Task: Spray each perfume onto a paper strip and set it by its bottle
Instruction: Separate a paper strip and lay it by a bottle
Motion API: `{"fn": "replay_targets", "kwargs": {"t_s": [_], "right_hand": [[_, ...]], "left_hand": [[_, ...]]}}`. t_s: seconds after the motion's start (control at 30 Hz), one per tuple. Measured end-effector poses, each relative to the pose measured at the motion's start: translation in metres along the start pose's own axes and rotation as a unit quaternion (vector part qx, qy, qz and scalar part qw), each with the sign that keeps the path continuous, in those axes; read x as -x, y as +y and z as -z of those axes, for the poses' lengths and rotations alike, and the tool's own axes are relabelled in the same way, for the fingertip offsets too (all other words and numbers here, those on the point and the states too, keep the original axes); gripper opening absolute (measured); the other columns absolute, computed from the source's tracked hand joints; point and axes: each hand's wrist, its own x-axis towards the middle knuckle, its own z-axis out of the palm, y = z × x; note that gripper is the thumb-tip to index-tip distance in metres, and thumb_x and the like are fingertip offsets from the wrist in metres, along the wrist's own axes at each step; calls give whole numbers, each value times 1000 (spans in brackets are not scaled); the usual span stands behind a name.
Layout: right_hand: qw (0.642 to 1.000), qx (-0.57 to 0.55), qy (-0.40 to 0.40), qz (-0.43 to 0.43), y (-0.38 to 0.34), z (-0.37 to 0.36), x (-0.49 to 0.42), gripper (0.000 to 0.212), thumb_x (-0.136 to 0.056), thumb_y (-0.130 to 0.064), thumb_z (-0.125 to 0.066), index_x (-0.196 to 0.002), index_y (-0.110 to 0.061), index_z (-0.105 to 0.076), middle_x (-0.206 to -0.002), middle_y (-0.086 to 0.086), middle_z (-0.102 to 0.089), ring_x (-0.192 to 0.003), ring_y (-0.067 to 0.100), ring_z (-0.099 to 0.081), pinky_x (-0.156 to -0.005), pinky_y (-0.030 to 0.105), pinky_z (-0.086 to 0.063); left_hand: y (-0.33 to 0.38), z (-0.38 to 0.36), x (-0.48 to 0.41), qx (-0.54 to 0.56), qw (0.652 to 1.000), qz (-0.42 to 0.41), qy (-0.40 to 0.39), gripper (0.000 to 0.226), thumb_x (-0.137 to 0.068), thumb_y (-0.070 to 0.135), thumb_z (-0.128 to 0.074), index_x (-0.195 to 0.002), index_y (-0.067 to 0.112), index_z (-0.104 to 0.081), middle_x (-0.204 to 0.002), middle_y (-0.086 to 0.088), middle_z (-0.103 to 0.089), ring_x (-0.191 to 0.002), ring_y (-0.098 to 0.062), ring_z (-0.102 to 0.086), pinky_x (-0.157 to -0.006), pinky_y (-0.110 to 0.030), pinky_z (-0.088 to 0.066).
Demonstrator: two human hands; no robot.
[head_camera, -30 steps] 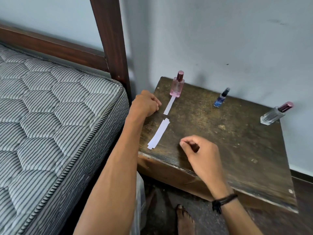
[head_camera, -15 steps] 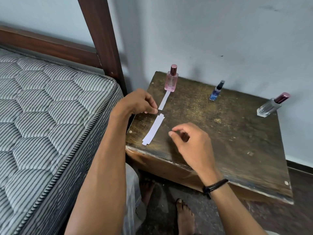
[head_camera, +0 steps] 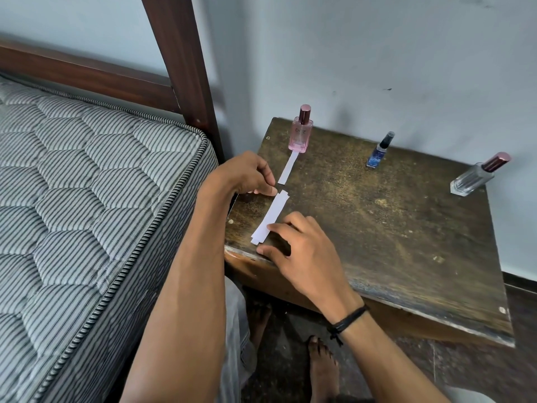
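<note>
- My left hand [head_camera: 247, 173] sits at the table's [head_camera: 406, 228] nine o'clock edge, fingers curled, fingertips [head_camera: 268, 192] pressing at the far end of the stack of paper strips [head_camera: 270, 218].
- My right hand [head_camera: 302, 251] is loosely open at the stack's near end, index finger resting on it; nothing is gripped.
- One single strip [head_camera: 288, 171] lies flat, its far end touching the pink bottle [head_camera: 301, 132] at eleven o'clock.
- The blue bottle [head_camera: 379, 151] stands at twelve o'clock, the clear bottle [head_camera: 476, 175] at two o'clock, both without strips.
</note>
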Motion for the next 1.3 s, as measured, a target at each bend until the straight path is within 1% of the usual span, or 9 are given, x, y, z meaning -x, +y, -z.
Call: {"fn": "replay_targets", "kwargs": {"t_s": [0.17, 0.3, 0.47, 0.67, 0.77, 0.9, 1.03, 1.2, 1.3], "right_hand": [[1000, 2, 0, 2, 0, -1, -2, 42, -89, -49, -74, -116, -18, -75, -104, -5, -59, -90, 20, -54, -71, 38, -56], [1000, 25, 7, 14, 0, -1, -3, 38, -92, -48, -71, -114, -17, -74, -104, -3, -59, -90, 21, -56, -69, 37, -56], [998, 53, 11, 29, -1, -2, -4, 36, -95, -49, -66, -112, -18, -73, -105, -2, -59, -89, 20, -57, -66, 33, -53], [999, 34, 13, 10, -1, -3, -5, 35, -94, -49, -67, -111, -20, -74, -104, -5, -58, -89, 19, -56, -65, 31, -52], [999, 32, 17, 9, -2, -3, -5, 28, -96, -44, -66, -109, -20, -74, -103, -5, -58, -89, 19, -56, -64, 31, -52], [999, 38, 27, 26, -3, -4, -5, 20, -102, -33, -61, -104, -18, -74, -99, -3, -59, -84, 20, -54, -63, 35, -51], [997, 41, 43, 40, -4, -5, -5, 16, -101, -25, -62, -101, -15, -74, -96, -1, -60, -81, 20, -54, -62, 33, -49], [997, 38, 54, 35, -5, -6, -7, 15, -102, -24, -62, -98, -14, -72, -95, -2, -61, -80, 19, -54, -61, 32, -49], [996, 41, 62, 39, -4, -6, -7, 14, -101, -23, -63, -95, -14, -70, -93, -2, -61, -78, 19, -55, -59, 32, -48]], "left_hand": [[1, -2, -2, 2, 1000, 7, 3, 20, -77, 10, -85, -74, 15, -67, -63, -3, -61, -56, -13, -53, -59, -27, -46], [2, -2, -2, 6, 1000, 10, 12, 20, -78, 12, -85, -74, 16, -66, -59, 0, -60, -55, -12, -53, -60, -26, -45], [3, -4, -2, 12, 1000, 13, 15, 19, -78, 14, -85, -75, 15, -67, -60, -1, -61, -57, -13, -54, -63, -28, -46], [3, -5, -2, 16, 1000, 12, 19, 20, -78, 13, -85, -73, 15, -66, -53, 5, -60, -52, -10, -52, -57, -26, -44], [3, -5, -2, 20, 1000, 12, 20, 20, -79, 13, -85, -72, 16, -66, -53, 6, -61, -52, -10, -52, -57, -25, -44], [3, -4, -2, 18, 1000, 6, 17, 21, -78, 13, -85, -72, 15, -66, -54, 4, -61, -53, -11, -53, -58, -26, -45], [2, -2, 0, 3, 1000, -8, 3, 21, -75, 11, -87, -77, 14, -67, -57, 2, -59, -56, -12, -53, -62, -28, -45], [4, -2, 4, -35, 999, -11, -25, 23, -74, 6, -87, -85, 14, -68, -67, 5, -59, -62, -8, -52, -63, -23, -41], [3, 0, 4, -30, 999, -13, -19, 20, -77, 3, -84, -82, 15, -69, -67, 4, -60, -62, -7, -54, -62, -22, -42]]}}
